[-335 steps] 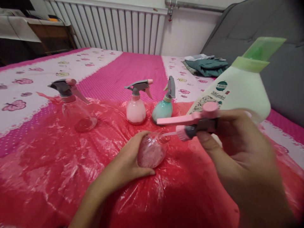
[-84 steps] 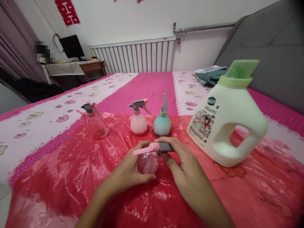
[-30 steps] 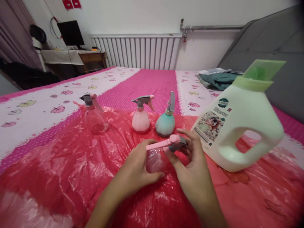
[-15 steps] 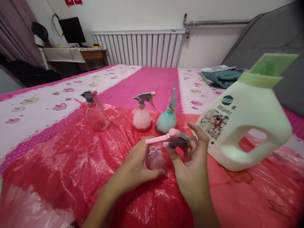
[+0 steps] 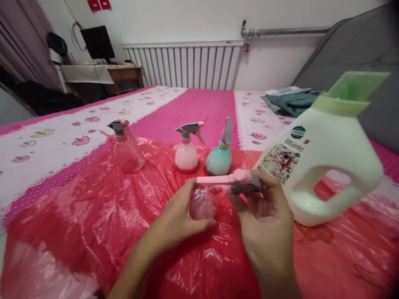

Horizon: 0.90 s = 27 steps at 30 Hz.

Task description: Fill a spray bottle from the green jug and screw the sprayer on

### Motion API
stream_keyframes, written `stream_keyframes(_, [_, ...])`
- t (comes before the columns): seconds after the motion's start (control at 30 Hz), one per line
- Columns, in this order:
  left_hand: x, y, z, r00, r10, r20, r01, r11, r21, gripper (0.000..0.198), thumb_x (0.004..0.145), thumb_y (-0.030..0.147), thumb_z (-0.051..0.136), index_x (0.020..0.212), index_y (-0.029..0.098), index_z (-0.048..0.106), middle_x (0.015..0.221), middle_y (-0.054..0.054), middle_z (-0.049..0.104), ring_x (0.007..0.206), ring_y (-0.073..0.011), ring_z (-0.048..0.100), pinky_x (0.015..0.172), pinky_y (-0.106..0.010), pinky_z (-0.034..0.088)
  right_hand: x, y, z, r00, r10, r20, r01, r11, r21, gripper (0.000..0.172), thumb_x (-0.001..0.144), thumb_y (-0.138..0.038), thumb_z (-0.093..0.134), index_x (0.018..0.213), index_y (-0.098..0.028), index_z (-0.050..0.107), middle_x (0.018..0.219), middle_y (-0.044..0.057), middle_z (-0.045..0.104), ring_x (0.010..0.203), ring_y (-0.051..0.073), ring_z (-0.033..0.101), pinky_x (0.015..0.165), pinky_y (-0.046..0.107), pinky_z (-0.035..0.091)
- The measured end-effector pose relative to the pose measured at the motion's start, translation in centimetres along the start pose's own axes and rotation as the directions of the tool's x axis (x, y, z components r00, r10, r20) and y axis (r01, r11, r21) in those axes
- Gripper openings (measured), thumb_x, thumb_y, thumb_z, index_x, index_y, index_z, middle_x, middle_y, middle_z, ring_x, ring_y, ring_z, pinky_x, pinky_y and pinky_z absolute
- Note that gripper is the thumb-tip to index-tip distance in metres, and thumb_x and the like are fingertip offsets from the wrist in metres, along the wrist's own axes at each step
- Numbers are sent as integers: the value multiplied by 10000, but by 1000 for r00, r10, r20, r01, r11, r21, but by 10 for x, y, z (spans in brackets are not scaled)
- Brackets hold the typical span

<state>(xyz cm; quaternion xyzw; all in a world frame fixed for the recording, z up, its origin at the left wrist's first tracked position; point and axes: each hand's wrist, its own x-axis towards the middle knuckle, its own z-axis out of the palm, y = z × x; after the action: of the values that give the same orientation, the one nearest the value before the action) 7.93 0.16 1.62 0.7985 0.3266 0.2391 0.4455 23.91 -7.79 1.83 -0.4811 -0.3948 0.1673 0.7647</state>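
My left hand [image 5: 176, 220] is wrapped round a clear pink spray bottle [image 5: 202, 203], low over the red plastic sheet. In my right hand [image 5: 268, 224] is a pink and grey trigger spray head [image 5: 245, 178], lying sideways at the right of the bottle's neck. The head looks off the neck, though its dip tube cannot be made out. Beyond my hands stand a pink-filled spray bottle [image 5: 186, 158] and a teal spray bottle [image 5: 219, 160], both with heads on. Farther left, another clear pink spray bottle [image 5: 126, 155] stands upright with its head on.
A large pale green detergent jug [image 5: 339, 153] with a green cap stands close at the right of my right hand. The crumpled red plastic sheet [image 5: 77, 216] covers the near bed. Folded clothes [image 5: 289, 101] lie at the back right, before a grey headboard [image 5: 358, 50].
My right hand has moved right with the spray head, away from the bottle's neck, and the head has tipped flatter. My left hand has kept its hold on the bottle.
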Motion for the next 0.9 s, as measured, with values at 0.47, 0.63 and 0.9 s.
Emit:
stream_keyframes(0.47, [-2,5,1,991,104,86,-109,993,54,873,890,286,870,1615,392,394,1680,-51,518,1560,-332,488,1304,-557,384,-3,-14,-10,988,-14,156,48,975,-218,392,959,-192,727,1301,-377,681,1313,2,720,1260,220,692,1069,406,574])
stream_keyframes(0.63, [-3,3,-1,991,72,116,-81,994,75,880,800,244,917,1539,333,449,1616,-84,568,1503,-366,539,1262,-578,427,0,-16,-10,996,-55,69,65,986,-151,418,963,-193,744,1330,-380,672,1260,-3,750,1234,199,709,1006,344,601])
stream_keyframes(0.9, [-5,6,2,991,40,127,-58,988,141,793,811,205,831,1508,297,464,1566,-110,588,1444,-380,580,1218,-603,465,5,-23,-11,976,-137,-167,141,990,14,476,947,-99,722,1303,-415,731,1325,-59,720,1286,115,670,1034,212,558])
